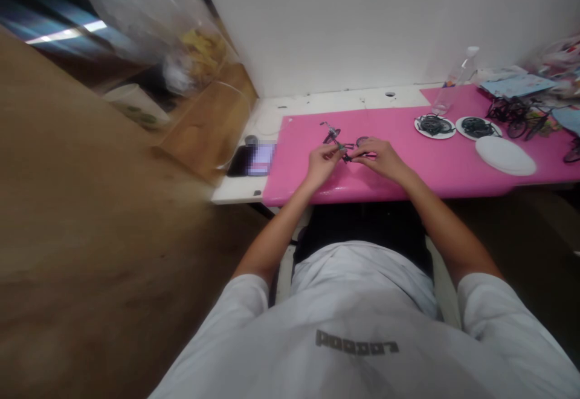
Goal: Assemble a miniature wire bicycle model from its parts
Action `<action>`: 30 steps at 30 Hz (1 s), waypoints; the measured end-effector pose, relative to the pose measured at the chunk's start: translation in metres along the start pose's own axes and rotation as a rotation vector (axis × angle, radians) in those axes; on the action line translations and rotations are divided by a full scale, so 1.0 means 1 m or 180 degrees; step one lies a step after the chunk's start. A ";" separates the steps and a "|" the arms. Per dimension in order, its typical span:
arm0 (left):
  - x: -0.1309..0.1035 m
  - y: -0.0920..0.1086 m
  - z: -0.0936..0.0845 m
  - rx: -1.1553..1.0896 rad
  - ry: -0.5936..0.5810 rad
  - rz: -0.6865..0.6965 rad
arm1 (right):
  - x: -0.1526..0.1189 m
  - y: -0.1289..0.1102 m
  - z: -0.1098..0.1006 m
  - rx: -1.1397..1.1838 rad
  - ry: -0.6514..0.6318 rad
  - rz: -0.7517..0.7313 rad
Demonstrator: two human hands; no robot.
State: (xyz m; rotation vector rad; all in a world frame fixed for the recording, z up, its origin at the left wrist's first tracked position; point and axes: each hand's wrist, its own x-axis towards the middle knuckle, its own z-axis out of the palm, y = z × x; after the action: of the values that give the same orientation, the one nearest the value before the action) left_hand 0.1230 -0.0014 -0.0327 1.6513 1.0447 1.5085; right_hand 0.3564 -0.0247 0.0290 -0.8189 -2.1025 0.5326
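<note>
Above the pink mat (299, 169), my left hand (324, 164) pinches the left side of a small dark model bicycle part (347, 158). My right hand (379, 156) has its fingers closed on the same part from the right, around a thin dark piece. A small wheel and handlebar piece (332, 133) is just beyond my left fingers. Another small wheel (361, 141) shows behind my right fingertips, partly hidden. How the small parts join cannot be made out.
To the right are two plates of dark parts (435, 135) (479, 137), white plates (505, 156), a clear bottle (455, 81) and dark model bicycles (516, 122). A phone (240, 161) lies left of the mat. A white wall (344, 30) stands behind.
</note>
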 end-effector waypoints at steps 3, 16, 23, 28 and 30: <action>0.000 -0.003 0.001 0.0018 -0.0023 -0.0053 | 0.000 0.004 0.002 -0.0054 0.0027 -0.0017; -0.003 0.005 0.004 -0.0356 -0.0189 -0.0162 | 0.000 0.013 0.007 -0.0476 0.0371 -0.0066; -0.004 0.009 0.004 -0.0652 -0.0248 -0.0577 | -0.001 0.011 0.008 -0.0601 0.0494 0.0018; -0.005 0.011 0.006 -0.0761 -0.0257 -0.0613 | -0.002 0.008 0.011 -0.0658 0.0587 -0.0050; -0.006 0.012 0.007 -0.0787 -0.0256 -0.0623 | -0.003 0.008 0.013 -0.0695 0.0640 -0.0101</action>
State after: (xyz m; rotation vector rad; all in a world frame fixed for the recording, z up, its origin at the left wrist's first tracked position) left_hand 0.1315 -0.0118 -0.0254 1.3850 0.9082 1.3709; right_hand 0.3504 -0.0223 0.0153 -0.9199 -2.0052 0.1957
